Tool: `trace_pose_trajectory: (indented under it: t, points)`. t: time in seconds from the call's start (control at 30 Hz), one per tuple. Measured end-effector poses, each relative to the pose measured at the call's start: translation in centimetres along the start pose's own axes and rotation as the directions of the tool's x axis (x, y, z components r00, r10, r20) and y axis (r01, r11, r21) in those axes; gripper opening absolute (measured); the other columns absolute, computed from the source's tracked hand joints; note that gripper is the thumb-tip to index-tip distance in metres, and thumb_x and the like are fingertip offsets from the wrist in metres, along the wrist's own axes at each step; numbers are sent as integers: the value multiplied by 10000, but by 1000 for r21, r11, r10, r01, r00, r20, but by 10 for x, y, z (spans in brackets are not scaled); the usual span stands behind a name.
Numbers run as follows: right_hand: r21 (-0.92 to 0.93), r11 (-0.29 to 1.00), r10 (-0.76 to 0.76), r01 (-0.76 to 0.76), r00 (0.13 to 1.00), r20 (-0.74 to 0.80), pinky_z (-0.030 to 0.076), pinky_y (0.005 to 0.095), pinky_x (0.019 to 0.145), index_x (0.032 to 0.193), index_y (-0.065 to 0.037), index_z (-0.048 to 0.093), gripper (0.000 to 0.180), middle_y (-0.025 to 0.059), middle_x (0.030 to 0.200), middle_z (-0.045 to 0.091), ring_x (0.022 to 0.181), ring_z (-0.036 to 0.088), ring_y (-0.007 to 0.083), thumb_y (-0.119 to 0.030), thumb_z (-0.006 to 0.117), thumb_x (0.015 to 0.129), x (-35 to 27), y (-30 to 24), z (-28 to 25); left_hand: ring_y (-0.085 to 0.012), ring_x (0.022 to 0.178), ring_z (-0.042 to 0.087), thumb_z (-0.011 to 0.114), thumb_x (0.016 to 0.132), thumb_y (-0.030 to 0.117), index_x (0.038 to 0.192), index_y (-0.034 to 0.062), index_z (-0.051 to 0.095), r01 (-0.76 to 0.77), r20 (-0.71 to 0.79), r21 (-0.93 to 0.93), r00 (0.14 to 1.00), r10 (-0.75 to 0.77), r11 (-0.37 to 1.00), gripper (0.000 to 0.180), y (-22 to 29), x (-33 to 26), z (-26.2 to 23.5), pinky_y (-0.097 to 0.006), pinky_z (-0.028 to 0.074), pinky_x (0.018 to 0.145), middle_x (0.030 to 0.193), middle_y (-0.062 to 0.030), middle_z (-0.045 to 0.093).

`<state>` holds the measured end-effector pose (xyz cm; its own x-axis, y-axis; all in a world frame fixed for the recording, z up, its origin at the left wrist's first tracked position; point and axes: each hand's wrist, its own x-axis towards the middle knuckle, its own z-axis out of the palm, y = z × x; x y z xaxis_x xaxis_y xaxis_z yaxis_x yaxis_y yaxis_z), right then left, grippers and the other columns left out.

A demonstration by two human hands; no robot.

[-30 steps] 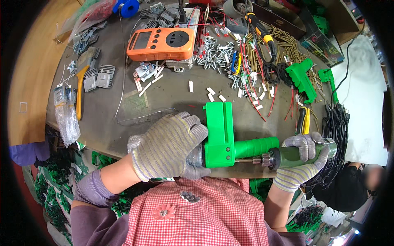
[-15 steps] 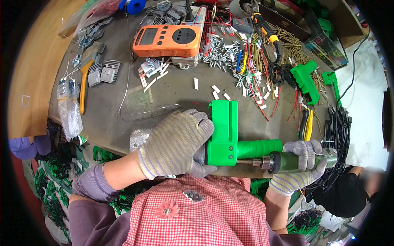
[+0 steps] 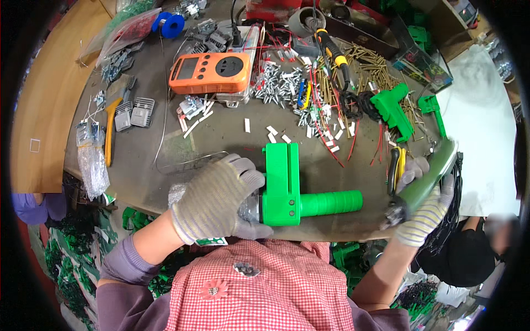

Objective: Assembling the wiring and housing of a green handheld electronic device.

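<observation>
The gloved left hand [image 3: 218,201] grips the end of the green plastic tool [image 3: 292,190] lying on the surface [image 3: 221,138], while the right hand [image 3: 422,207] holds a green screwdriver [image 3: 425,185] just beside it.

Round grey-brown table [image 3: 221,132], top scuffed & dull, rim curving w/ the lens. Light even, no hard shadows. Far side cluttered: orange meter [image 3: 210,73], blue wire spool [image 3: 169,25], pile of silver screws [image 3: 279,83], brass pins [image 3: 367,63], white clips scattered mid-table. Left of table: pale wooden panel [image 3: 41,110], plain. Right: white sheet-like surface [image 3: 480,127], next to the rim. Below rim, left & right: heaps of green plastic parts [image 3: 66,270] on floor. Another person in dark top [image 3: 469,259] low at right, close to table edge.
</observation>
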<state>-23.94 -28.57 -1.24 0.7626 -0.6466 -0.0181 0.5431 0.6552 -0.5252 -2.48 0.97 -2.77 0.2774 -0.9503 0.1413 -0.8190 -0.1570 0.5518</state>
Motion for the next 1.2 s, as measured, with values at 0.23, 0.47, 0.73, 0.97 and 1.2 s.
trace_pose_trajectory:
  t: [0.23, 0.47, 0.73, 0.97, 1.2]
  points:
    - [-600, -799, -226, -38, 944, 241, 467, 451, 1038, 1530, -60, 358, 793, 287, 1375, 549, 1223, 571, 429, -186, 719, 835, 61, -56, -54, -403, 1046, 574, 836, 665, 439, 1156, 13, 634, 91, 143, 101, 984, -105, 991, 680, 0, -18, -39, -505, 465, 937, 1082, -206, 600]
    - [-335, -936, -154, 110, 728, 668, 499, 488, 874, 1230, -94, 601, 462, 193, 1121, 636, 1028, 605, 385, -135, 746, 793, 70, -22, -32, -340, 925, 646, 765, 742, 277, 1168, 104, 671, 149, 148, 6, 978, -148, 989, 470, 11, -26, -25, -458, 507, 795, 1065, -128, 667]
    - [-230, -971, -19, 68, 934, 357, 553, 441, 692, 1059, -73, 610, 241, 115, 861, 669, 774, 681, 318, -211, 673, 872, 119, 43, -32, -221, 731, 611, 785, 660, 276, 955, 161, 710, -132, -105, 495, 972, 210, 859, 325, 3, -33, 1, -403, 450, 635, 849, -2, 616]
    - [-830, -505, -28, 237, 957, 290, 502, 312, 619, 1056, -35, 643, 280, 84, 826, 682, 656, 621, 178, 56, 678, 794, 97, 26, -5, -208, 642, 616, 755, 766, 340, 920, 170, 694, -177, -80, 375, 972, 222, 910, 237, 6, -9, -14, -382, 468, 581, 699, -7, 576]
    - [-945, 265, -63, 191, 982, 180, 440, 208, 675, 1136, -8, 648, 298, -8, 895, 625, 743, 504, 32, 30, 696, 844, 55, 23, 29, -301, 799, 594, 732, 833, 282, 1092, 86, 693, -180, -202, -66, 966, 164, 981, 327, 20, 71, -9, -405, 485, 714, 839, -81, 605]
